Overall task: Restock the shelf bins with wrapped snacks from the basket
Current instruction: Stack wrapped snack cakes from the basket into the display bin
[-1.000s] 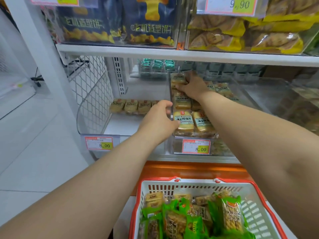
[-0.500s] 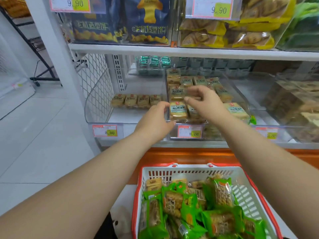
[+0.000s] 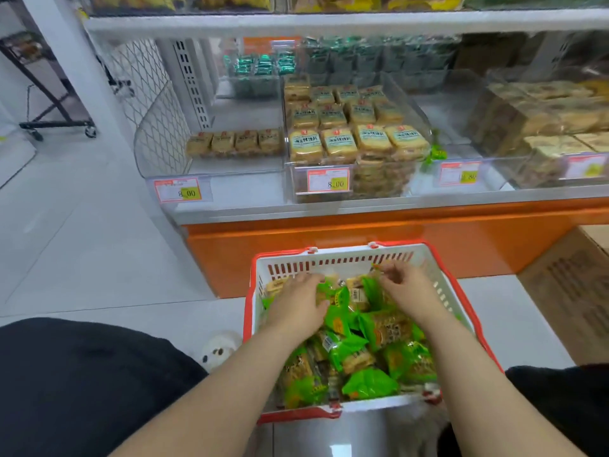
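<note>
Both hands down from the bin since 0.5 s ago. My left hand [image 3: 298, 308] is curled on green wrapped snacks [image 3: 349, 351] in the red-rimmed white plastic basket [image 3: 333, 258]; grip unclear. Right hand [image 3: 407, 291] beside it, fingers bent among packets, hold unclear. Clear shelf bin [image 3: 357, 140] ahead, tag "8.00" [image 3: 328, 179].

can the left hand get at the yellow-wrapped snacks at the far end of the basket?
Probably yes: the left hand is already in the red-and-white plastic basket, the yellow-wrapped snacks are by its fingertips, nothing covers them.
</note>
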### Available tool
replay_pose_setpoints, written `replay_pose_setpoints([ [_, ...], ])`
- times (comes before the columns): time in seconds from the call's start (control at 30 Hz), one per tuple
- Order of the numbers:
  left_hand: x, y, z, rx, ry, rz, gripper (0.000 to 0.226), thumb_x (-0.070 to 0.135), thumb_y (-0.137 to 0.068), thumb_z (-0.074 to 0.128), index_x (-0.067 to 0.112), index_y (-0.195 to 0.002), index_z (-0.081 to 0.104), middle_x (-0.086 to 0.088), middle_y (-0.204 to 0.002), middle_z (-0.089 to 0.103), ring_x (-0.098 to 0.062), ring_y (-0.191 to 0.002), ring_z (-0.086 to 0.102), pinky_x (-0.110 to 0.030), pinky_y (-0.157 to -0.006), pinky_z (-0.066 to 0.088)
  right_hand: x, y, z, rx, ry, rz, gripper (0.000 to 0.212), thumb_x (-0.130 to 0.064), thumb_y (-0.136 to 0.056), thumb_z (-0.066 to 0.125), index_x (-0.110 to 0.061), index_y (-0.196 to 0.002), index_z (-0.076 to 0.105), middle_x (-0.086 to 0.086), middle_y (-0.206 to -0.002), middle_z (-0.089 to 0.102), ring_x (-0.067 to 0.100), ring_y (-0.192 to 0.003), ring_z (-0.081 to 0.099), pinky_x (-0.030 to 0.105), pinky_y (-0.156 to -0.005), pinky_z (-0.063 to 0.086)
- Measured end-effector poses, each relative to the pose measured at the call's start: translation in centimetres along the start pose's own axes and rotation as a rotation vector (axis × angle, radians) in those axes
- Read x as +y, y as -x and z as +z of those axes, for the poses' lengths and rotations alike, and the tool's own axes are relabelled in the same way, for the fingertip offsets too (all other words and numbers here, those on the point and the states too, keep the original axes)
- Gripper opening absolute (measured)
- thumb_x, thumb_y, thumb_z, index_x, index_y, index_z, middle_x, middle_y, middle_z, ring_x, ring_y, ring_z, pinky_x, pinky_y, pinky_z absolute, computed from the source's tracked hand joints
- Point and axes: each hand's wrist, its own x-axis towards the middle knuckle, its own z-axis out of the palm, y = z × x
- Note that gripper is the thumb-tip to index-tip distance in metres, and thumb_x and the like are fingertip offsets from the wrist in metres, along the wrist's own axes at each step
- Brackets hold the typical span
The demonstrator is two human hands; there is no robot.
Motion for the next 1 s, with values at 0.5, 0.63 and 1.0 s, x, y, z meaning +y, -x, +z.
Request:
replay_pose_setpoints([
  [0.5,-1.2,0.6,4.4,-0.088,-0.170,0.099,0.083,0.038,-0.092,0.062,0.031,-0.155,0.009,0.003,-0.163,0.008,-0.026,-0.148,0.014,-0.044,-0.118,0.024,3.1,5.8,4.7,-0.560,0.531,0.246,0.030,-0.014,-0.092,0.050,-0.011,-0.118,0.065,0.011,-0.119,0.066,0.027,-0.107,0.062,0.029,-0.084,0.049],
  [0.63,-1.4,0.8,4.9,-0.116,-0.199,0.096,0.092,0.049,-0.090,0.061,0.030,-0.155,-0.002,0.003,-0.164,-0.003,-0.026,-0.150,0.004,-0.046,-0.119,0.018,3.7,5.2,4.0,-0.345,0.399,0.256,0.039,-0.014,-0.090,0.055,-0.023,-0.127,0.060,0.009,-0.119,0.067,0.027,-0.106,0.063,0.031,-0.085,0.051],
  [1.0,-2.0,1.2,5.0,-0.129,-0.198,0.118,0.093,0.042,-0.091,0.064,0.030,-0.156,-0.001,0.004,-0.164,-0.005,-0.026,-0.150,0.004,-0.045,-0.120,0.017,4.0,4.6,6.9,-0.230,0.681,0.389,0.029,-0.009,-0.093,0.048,-0.012,-0.118,0.062,0.011,-0.117,0.066,0.029,-0.107,0.063,0.036,-0.084,0.049],
])
